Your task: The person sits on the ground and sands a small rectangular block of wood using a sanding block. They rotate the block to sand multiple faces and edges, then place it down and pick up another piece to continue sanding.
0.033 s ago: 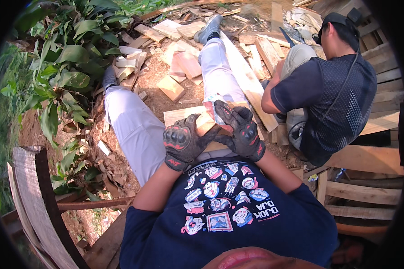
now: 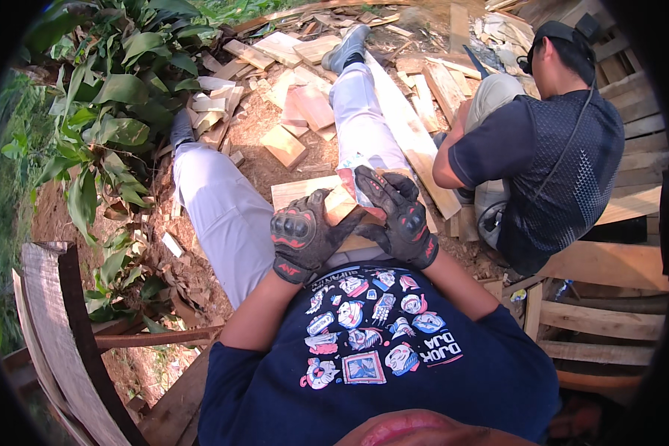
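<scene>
While a co-worker in a dark shirt (image 2: 543, 149) crouches at the right with their back turned, a seated person in pale trousers (image 2: 223, 208) works over the lap amid a litter of offcut wood (image 2: 290, 145) and a long plank (image 2: 409, 141) on bare earth, leafy plants (image 2: 104, 97) crowding the left edge and stacked pallets (image 2: 609, 327) the right. A flat wooden board (image 2: 305, 192) lies across the thighs. Both hands wear black-and-red padded gloves: the left hand (image 2: 302, 236) is curled around the near end of a small wooden block (image 2: 342, 204) resting on that board, while the right hand (image 2: 398, 215) closes over a folded sheet of sandpaper (image 2: 354, 182) pressed on the block's far end. Bulky gloves likely dull the feel of the block, so it could slide off the unsteady board if the legs shift; a hard stroke might also skid the sheet off the edge and tear it.
</scene>
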The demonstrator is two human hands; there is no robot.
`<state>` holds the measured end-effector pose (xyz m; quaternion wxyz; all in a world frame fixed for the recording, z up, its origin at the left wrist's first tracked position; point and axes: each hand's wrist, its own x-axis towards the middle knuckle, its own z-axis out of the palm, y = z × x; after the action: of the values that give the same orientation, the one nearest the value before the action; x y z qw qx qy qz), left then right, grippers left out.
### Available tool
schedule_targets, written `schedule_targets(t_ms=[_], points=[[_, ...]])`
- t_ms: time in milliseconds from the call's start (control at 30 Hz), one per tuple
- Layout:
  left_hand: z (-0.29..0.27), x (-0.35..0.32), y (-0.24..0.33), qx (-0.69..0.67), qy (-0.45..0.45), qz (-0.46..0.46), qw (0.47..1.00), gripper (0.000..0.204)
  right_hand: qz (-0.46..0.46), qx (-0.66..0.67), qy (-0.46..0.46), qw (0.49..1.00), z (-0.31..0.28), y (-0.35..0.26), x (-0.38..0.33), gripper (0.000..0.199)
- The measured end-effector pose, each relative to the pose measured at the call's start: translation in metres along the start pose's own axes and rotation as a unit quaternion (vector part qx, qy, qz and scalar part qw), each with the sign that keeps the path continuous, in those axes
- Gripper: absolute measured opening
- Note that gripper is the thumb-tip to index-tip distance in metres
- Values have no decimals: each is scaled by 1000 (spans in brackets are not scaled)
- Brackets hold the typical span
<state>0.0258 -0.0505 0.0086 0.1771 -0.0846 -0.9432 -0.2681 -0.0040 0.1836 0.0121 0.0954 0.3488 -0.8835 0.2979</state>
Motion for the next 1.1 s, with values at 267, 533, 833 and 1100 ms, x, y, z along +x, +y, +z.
schedule_targets(t_ms=[267, 533, 833, 1100], points=[[-5, -1, 4, -5, -7, 14, 1000, 68, -3, 38, 26, 999, -6, -8, 16, 63], [-5, 1, 7, -25, -14, 24, 999, 66, 70, 152, 99, 981, -15, -20, 23, 33], [-4, 0, 8, -14, -31, 19, 999, 66, 32, -34, 8, 999, -25, 19, 20, 35], [-3, -4, 9, -2, -19, 30, 999, 67, -41, 5, -9, 999, -30, 18, 22, 63]])
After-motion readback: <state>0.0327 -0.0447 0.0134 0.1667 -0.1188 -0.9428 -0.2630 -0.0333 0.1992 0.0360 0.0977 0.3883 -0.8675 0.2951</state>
